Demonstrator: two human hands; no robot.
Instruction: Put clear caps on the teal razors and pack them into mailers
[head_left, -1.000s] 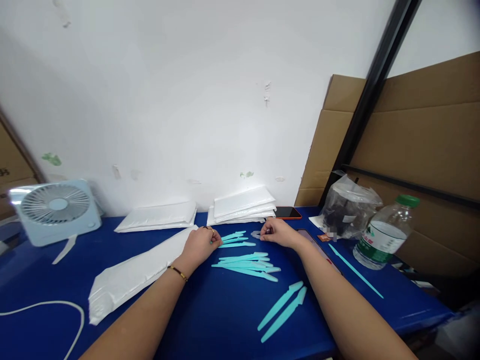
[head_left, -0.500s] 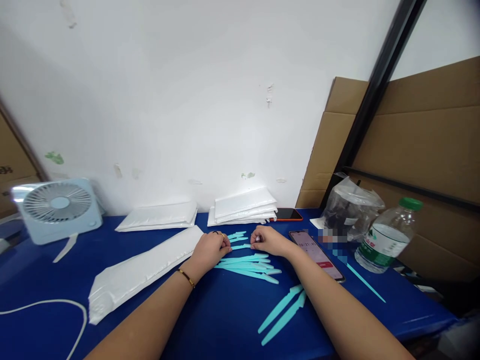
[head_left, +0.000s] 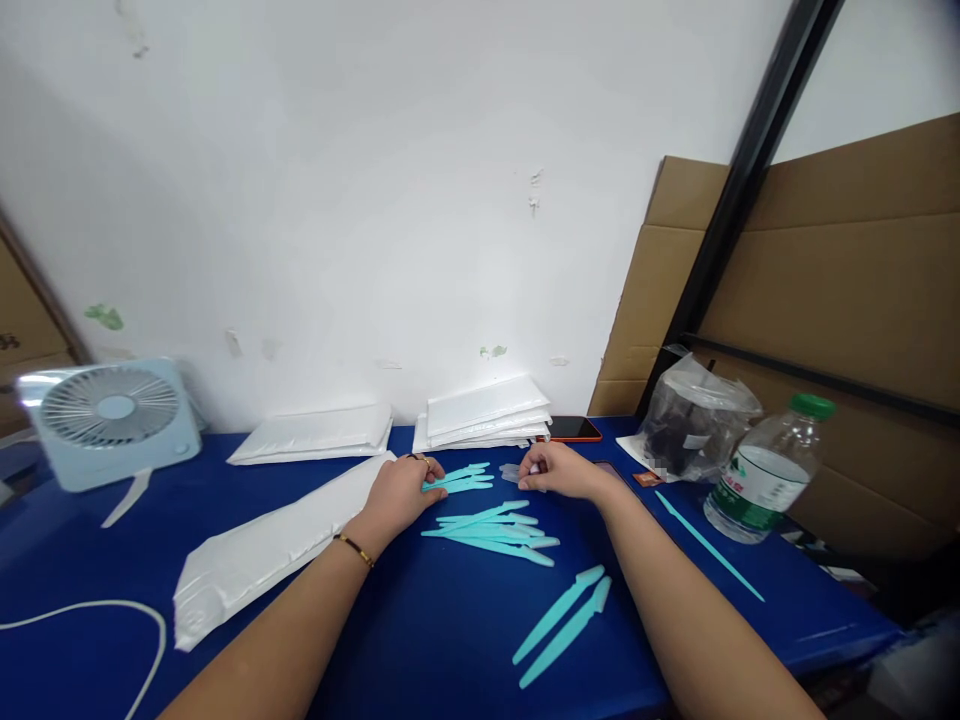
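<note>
My left hand (head_left: 401, 490) is closed on the near ends of a small bunch of turquoise plastic sticks (head_left: 469, 480) at the middle of the blue table. My right hand (head_left: 547, 470) pinches a small translucent piece (head_left: 511, 472) to the right of that bunch. Just nearer lies a fanned pile of more turquoise sticks (head_left: 495, 532), touched by neither hand. Two separate sticks (head_left: 562, 630) lie side by side near the front, left of my right forearm. A single thin stick (head_left: 709, 545) is at the right.
White padded packets (head_left: 315, 435) and a stack of them (head_left: 487, 412) lie along the wall, with a long white packet (head_left: 277, 550) beside my left forearm. A fan (head_left: 116, 420) stands left. A phone (head_left: 574, 429), bagged cup (head_left: 686, 420) and water bottle (head_left: 772, 470) are right.
My hands have moved apart, the left one drawn left and the right one slightly right. The translucent piece now shows at my right fingers. My right forearm now covers most of the lit phone.
</note>
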